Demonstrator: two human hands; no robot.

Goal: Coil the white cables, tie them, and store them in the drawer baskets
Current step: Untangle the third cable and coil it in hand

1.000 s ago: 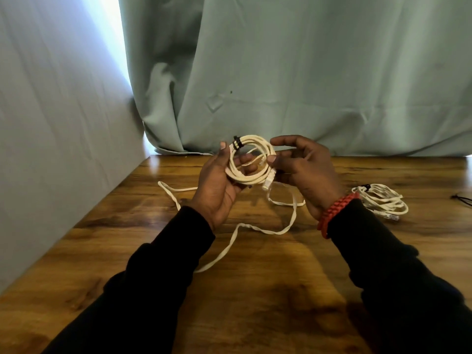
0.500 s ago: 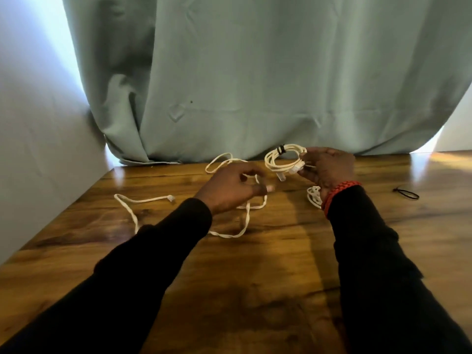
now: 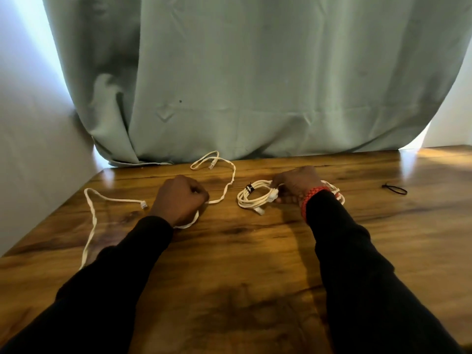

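Note:
A coiled white cable bound with a black tie lies on the wooden table, and my right hand grips its right side. A second white coil peeks out behind my right wrist. A loose flat white cable snakes across the table's left half, its ends near the curtain and at the left. My left hand is curled into a fist around the middle of this loose cable.
A small black tie lies on the table at the right. A grey-green curtain hangs along the table's back edge, and a pale wall borders the left side.
My right hand has lowered the tied coil onto the table beside the other coil. My left hand let go of the coil and closed around the loose cable.

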